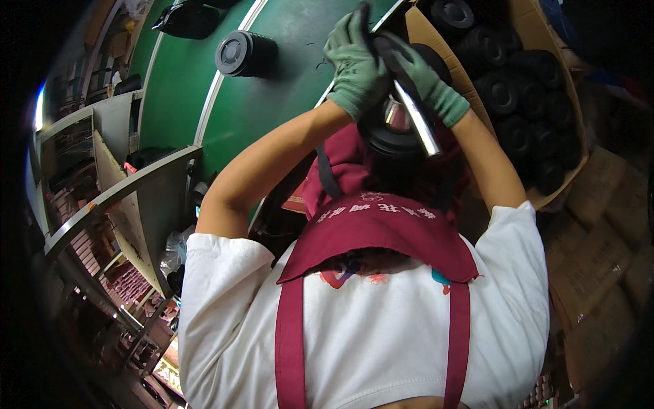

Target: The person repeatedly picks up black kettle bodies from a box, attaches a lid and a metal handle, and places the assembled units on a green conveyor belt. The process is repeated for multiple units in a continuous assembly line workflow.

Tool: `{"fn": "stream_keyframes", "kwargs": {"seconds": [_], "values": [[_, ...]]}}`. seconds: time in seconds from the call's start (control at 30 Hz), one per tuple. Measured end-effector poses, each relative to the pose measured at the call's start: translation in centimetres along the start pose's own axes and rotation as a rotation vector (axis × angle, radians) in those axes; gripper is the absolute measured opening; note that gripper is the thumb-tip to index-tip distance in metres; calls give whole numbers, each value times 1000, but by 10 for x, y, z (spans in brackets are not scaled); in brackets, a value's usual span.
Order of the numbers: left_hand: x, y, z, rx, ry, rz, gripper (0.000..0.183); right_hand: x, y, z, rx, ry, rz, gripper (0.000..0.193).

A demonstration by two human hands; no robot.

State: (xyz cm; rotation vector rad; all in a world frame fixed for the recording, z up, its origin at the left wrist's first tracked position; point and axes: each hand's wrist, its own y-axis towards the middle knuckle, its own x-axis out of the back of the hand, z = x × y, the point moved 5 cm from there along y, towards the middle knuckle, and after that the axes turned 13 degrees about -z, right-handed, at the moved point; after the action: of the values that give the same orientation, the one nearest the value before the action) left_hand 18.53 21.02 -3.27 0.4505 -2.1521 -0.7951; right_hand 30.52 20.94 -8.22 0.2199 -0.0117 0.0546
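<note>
My left hand (355, 68), in a green glove with a dark palm, is raised at the table's near edge, its fingers upward and smeared by motion. Beside it, my right hand (428, 83), gloved alike, closes around the upper part of a shiny metal rod (417, 119). The rod slants down, its lower end free. Under both hands, against my maroon apron (381, 232), sits a round black part (392, 144) with a shiny metal cylinder (397, 114) at its middle. What lies between my palms is hidden.
A black ribbed cylinder (246, 53) stands on the green table (180, 88), near a black plastic bag (187, 19). At right, an open carton (573, 123) holds several black cylinders; brown cartons (599, 238) lie beyond. A metal frame (112, 198) stands at left.
</note>
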Motion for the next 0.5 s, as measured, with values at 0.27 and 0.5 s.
{"fn": "stream_keyframes", "kwargs": {"seconds": [0.27, 0.5], "values": [[74, -4, -24, 1148, -392, 1268, 54, -65, 31, -11, -38, -518, 484, 51], [52, 13, -22, 1140, -191, 1351, 41, -55, 38, -52, -213, -129, 288, 49]]}}
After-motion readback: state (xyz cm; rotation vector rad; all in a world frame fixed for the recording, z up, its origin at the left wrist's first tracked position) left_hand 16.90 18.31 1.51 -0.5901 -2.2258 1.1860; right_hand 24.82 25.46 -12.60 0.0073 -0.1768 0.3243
